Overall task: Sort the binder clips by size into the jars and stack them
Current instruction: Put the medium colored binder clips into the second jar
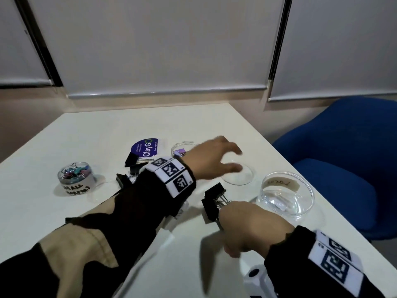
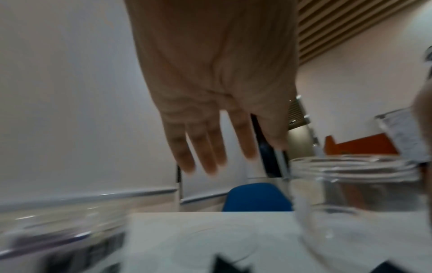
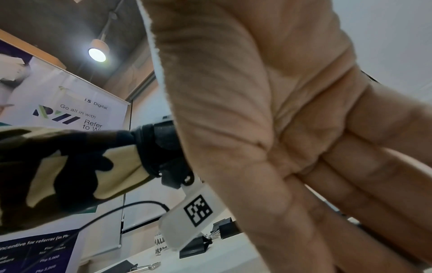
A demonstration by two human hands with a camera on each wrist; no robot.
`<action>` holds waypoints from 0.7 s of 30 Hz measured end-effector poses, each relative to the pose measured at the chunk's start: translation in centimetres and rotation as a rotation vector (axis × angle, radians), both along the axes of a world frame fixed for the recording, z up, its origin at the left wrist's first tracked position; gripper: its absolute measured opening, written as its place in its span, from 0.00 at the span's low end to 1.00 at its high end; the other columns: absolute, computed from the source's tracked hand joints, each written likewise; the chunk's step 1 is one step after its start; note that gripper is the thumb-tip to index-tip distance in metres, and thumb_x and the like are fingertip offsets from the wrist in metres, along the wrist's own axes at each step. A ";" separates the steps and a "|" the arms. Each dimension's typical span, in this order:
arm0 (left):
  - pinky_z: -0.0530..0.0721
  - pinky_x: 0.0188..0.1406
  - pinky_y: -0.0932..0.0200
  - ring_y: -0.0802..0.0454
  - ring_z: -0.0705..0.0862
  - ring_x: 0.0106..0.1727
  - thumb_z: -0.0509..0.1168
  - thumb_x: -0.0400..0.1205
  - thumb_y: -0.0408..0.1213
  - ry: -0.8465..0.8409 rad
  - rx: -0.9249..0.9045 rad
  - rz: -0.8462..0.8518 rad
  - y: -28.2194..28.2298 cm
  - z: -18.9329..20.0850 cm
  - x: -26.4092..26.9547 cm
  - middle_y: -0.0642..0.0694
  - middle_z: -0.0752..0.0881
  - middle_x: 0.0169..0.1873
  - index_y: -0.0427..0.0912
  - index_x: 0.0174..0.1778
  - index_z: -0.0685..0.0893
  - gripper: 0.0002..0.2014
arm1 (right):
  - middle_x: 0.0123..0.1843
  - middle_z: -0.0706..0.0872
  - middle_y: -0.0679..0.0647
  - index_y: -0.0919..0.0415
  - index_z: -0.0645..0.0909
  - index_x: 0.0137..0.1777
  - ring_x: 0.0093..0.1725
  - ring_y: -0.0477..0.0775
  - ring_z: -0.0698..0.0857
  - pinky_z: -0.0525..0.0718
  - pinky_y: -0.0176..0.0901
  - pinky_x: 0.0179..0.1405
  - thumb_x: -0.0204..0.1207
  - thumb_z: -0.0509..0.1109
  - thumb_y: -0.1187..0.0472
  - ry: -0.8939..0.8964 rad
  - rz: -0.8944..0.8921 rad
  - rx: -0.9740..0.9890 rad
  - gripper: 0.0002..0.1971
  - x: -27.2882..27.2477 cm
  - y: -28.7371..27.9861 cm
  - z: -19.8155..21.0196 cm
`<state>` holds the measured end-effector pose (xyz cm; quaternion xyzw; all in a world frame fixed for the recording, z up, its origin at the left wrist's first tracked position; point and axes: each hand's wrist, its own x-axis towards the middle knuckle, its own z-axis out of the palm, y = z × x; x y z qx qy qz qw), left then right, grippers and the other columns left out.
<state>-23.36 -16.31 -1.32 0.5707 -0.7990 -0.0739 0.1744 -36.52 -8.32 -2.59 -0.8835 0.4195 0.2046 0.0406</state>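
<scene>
My left hand (image 1: 237, 159) reaches across the table and hovers, fingers spread, just above a flat clear lid (image 1: 243, 178); in the left wrist view its fingers (image 2: 210, 147) are straight and hold nothing. Nearer to me, my right hand (image 1: 225, 211) grips two large black binder clips (image 1: 212, 201) by their wire handles. An empty wide clear jar (image 1: 286, 194) stands to the right of them. A jar of small coloured clips (image 1: 74, 176) stands far left. Behind my left wrist, a jar (image 1: 182, 148) holds purple clips.
More black binder clips (image 1: 133, 161) lie loose mid-table beside a purple round ClayGo sticker (image 1: 145, 147). A blue chair (image 1: 343, 158) stands past the table's right edge. Window blinds hang close behind the far edge.
</scene>
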 end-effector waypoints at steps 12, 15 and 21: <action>0.80 0.57 0.55 0.50 0.83 0.56 0.65 0.76 0.26 -0.063 0.261 -0.267 1.4 -0.2 -5.6 0.43 0.77 0.63 0.59 0.74 0.70 0.33 | 0.52 0.87 0.58 0.61 0.84 0.59 0.46 0.58 0.82 0.76 0.41 0.40 0.73 0.73 0.56 -0.106 -0.033 0.008 0.16 -2.7 0.1 0.6; 0.78 0.59 0.55 0.51 0.81 0.56 0.66 0.76 0.27 -0.085 0.298 -0.366 1.2 0.1 -6.8 0.49 0.78 0.62 0.61 0.69 0.78 0.29 | 0.65 0.83 0.54 0.57 0.80 0.68 0.61 0.57 0.83 0.81 0.43 0.55 0.74 0.72 0.57 -0.156 -0.044 0.026 0.21 -3.1 0.3 0.4; 0.72 0.44 0.62 0.59 0.78 0.47 0.74 0.76 0.40 -0.085 0.245 -0.313 0.9 -1.2 -7.8 0.53 0.83 0.45 0.46 0.49 0.89 0.08 | 0.67 0.81 0.53 0.55 0.78 0.70 0.64 0.56 0.81 0.79 0.42 0.58 0.75 0.72 0.56 -0.170 -0.037 0.002 0.22 -4.1 0.4 0.2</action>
